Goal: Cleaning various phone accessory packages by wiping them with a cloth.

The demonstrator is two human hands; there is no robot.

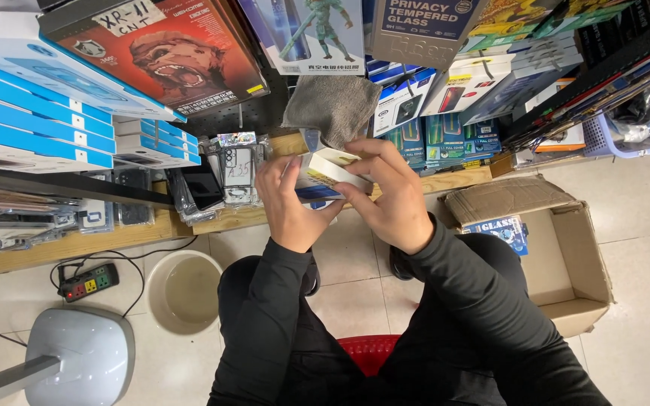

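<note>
My left hand (289,201) and my right hand (391,194) both grip a small flat white-and-blue box (323,177) held in front of a low wooden shelf (227,219). The left fingers curl round its left edge. The right fingers press on its right end and top. A grey cloth (334,105) hangs just above the box. I sit on a red stool (369,352) in black sleeves and trousers.
Stacked blue-and-white boxes (31,113) fill the left shelves, and phone-case packets (236,167) lie on the wooden shelf. An open cardboard box (566,263) stands on the right. A beige bucket (183,289), a power strip (88,283) and a grey fan base (84,357) sit on the tiled floor.
</note>
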